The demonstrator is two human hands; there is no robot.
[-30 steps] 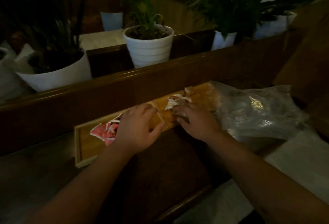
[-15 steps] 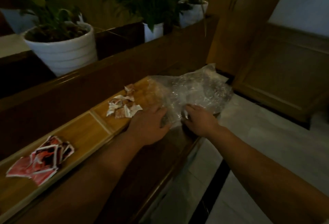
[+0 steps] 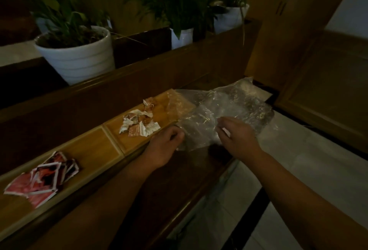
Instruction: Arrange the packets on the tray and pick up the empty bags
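Note:
A crumpled clear plastic bag (image 3: 225,106) lies over the right end of a long wooden tray (image 3: 95,146) on a dark wooden ledge. My left hand (image 3: 163,146) pinches the bag's near left edge with curled fingers. My right hand (image 3: 237,138) grips the bag's film a little to the right, fingers curled. A pile of torn pale paper scraps (image 3: 139,123) sits in the tray's right compartment, just left of my left hand. Red and white torn sachets (image 3: 41,178) lie in the left compartment.
A dark wooden rail (image 3: 119,82) runs behind the tray. White plant pots (image 3: 77,54) with green leaves stand beyond it. Pale floor tiles (image 3: 298,160) lie to the right below the ledge, beside a wooden cabinet (image 3: 328,82).
Both hands left the tray's compartments and moved right to the plastic bag. My view swung right. My right hand has lifted further onto the bag and now grips its film.

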